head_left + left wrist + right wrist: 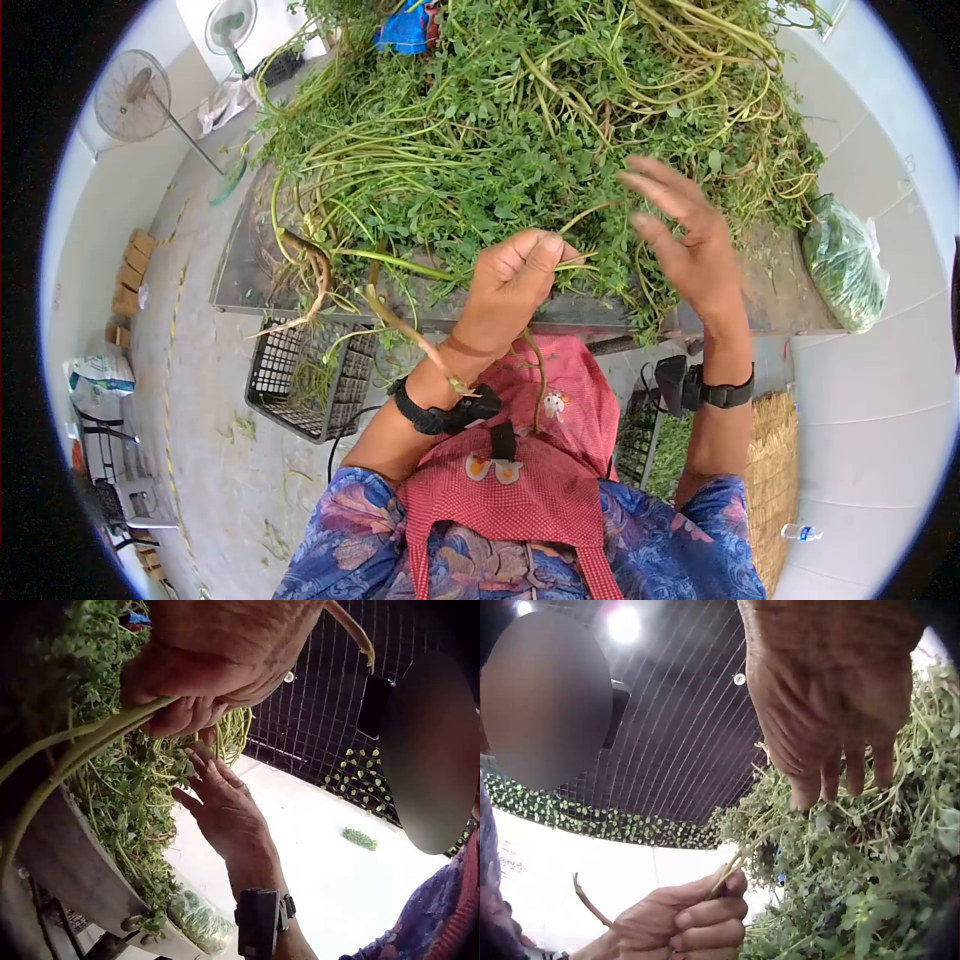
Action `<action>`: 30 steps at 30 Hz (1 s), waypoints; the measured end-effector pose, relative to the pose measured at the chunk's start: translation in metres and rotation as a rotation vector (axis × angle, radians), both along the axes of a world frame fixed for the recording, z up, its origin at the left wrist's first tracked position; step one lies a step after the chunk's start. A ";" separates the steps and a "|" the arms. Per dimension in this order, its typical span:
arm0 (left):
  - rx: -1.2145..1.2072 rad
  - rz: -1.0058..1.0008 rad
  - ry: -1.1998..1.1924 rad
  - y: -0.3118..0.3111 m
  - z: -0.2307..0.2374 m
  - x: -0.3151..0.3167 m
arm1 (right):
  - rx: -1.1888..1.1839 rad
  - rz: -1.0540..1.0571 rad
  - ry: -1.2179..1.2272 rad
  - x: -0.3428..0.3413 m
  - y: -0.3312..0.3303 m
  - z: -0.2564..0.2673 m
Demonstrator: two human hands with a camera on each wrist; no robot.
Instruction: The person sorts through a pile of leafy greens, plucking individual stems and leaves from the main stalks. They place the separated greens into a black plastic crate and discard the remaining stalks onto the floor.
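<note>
Several long green stems (90, 742) run through my left hand (512, 280), whose fingers curl round them with the thumb pressed on top. Short stem ends (739, 862) stick out past the thumb, and thicker brownish root ends (420, 345) trail back over the left wrist. To the right, my right hand (690, 240) is held above the leafy pile (480, 185), its fingers spread and slightly blurred, holding nothing. In the right wrist view that hand (832, 712) hangs with extended fingers in front of the leaves.
The pile covers much of the table (780, 290). A clear bag of greens (845, 262) sits at its right edge. Below the table stands a black crate (310, 385) at left, with another crate (637, 440) at right. Two fans (133, 95) stand back left.
</note>
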State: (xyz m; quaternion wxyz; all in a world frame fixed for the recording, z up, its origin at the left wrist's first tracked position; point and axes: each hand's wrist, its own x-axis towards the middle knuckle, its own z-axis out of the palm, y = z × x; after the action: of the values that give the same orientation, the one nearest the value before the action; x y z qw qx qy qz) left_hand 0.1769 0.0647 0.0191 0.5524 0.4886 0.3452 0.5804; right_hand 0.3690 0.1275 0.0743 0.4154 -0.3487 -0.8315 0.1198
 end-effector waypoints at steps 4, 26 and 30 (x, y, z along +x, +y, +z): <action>-0.017 -0.002 -0.009 -0.002 0.002 -0.003 | 0.023 0.029 -0.066 -0.008 0.007 -0.009; 0.067 -0.061 0.043 -0.008 0.020 0.000 | -0.373 -0.071 0.768 -0.016 -0.005 -0.023; -0.098 0.079 -0.256 -0.006 0.012 -0.050 | -0.379 0.000 0.963 0.052 0.010 -0.009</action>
State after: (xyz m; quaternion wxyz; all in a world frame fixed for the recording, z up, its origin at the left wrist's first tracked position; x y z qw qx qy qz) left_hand 0.1273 0.0586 0.0311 0.5918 0.3690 0.3186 0.6419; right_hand 0.4206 0.1375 0.0656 0.6804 -0.3232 -0.5099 0.4154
